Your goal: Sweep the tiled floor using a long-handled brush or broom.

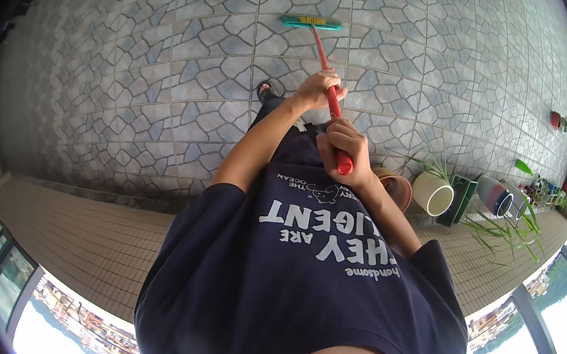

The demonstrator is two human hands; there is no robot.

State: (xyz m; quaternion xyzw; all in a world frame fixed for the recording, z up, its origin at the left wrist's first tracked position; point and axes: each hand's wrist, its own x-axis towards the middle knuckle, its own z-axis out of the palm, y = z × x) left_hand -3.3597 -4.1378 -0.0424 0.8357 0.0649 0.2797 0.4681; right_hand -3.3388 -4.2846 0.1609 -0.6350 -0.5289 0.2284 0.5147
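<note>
A broom with a long red handle [334,102] slants forward and slightly left in front of my body. Its green and yellow brush head [311,23] is down at the stone-patterned tile floor. My left hand [320,89] grips the handle lower down, on the side towards the brush. Higher up, close to the handle's rounded end, my right hand [345,150] is wrapped around it with the fingers curled. A sandalled foot [266,89] shows beyond my left forearm; the other foot is hidden.
To my right, along a low tiled wall [491,284], stand a terracotta pot [393,187], a cream pot [432,195], a green box [456,201] and a dark round container [494,196]. Long-leaved plants [510,237] spread beside them. Farther right is a small red pot [555,120].
</note>
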